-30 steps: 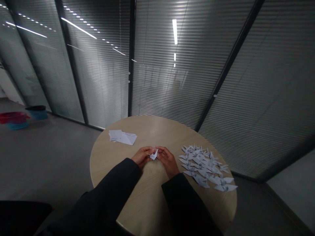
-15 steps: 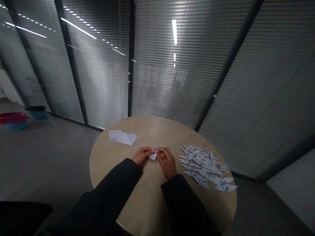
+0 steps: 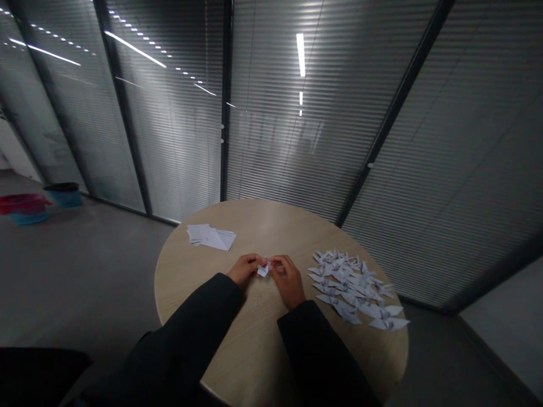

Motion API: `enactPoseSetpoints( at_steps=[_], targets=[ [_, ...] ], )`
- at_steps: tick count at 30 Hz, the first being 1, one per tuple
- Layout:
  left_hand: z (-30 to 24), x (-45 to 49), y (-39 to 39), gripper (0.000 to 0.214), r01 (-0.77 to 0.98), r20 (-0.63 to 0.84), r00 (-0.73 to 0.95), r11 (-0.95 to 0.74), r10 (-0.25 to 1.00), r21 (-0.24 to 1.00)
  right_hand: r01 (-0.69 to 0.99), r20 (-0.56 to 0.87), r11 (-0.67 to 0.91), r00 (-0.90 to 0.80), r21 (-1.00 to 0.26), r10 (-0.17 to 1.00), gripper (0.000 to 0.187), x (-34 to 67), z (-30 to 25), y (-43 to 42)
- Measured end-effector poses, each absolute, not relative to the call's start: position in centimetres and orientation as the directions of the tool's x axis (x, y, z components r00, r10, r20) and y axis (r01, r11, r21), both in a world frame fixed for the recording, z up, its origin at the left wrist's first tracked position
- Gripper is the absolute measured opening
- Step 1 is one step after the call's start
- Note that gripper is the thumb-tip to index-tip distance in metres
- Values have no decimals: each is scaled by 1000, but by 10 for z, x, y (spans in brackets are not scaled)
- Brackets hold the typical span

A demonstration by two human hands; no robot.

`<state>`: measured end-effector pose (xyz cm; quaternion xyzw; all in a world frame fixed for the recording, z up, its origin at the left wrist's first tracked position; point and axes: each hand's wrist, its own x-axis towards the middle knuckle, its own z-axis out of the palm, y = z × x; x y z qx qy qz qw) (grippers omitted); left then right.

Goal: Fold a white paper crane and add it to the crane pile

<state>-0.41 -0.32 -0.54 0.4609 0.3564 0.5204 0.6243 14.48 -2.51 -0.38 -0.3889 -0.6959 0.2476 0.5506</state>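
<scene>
A small piece of folded white paper point(image 3: 263, 271) is pinched between my two hands over the middle of the round table. My left hand point(image 3: 245, 268) grips its left side with thumb and fingertips. On the other side, my right hand point(image 3: 288, 278) has thumb and index finger closed on the paper's edge. Fingertips cover part of the folds, so its exact shape is hard to make out. Several folded paper cranes point(image 3: 348, 285) lie in a cluster to the right of my right hand. A loose stack of white paper sheets point(image 3: 214, 237) rests beyond my left hand.
The round wooden table point(image 3: 267, 217) stands close to a glass partition with blinds point(image 3: 297, 158). On the floor at far left are a blue bin point(image 3: 65, 195) and another bin with a red liner point(image 3: 25, 204). A dark object point(image 3: 40, 373) fills the lower left corner.
My fingers have shifted slightly on the folded paper, and its visible part looks a little different. The cranes and the sheets stay where they were.
</scene>
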Motion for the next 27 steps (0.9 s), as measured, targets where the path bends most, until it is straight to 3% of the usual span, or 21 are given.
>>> enactPoseSetpoints(
  at_steps=[11,27],
  targets=[
    [-1,-3,-5,35,-262,50,235,14,971,965,351,575,570,-101,-743,812,8,143,-6,-25],
    [-1,-3,-6,37,-265,29,222,32,975,964,345,567,568,-115,-747,816,8,144,-8,-23]
  ],
)
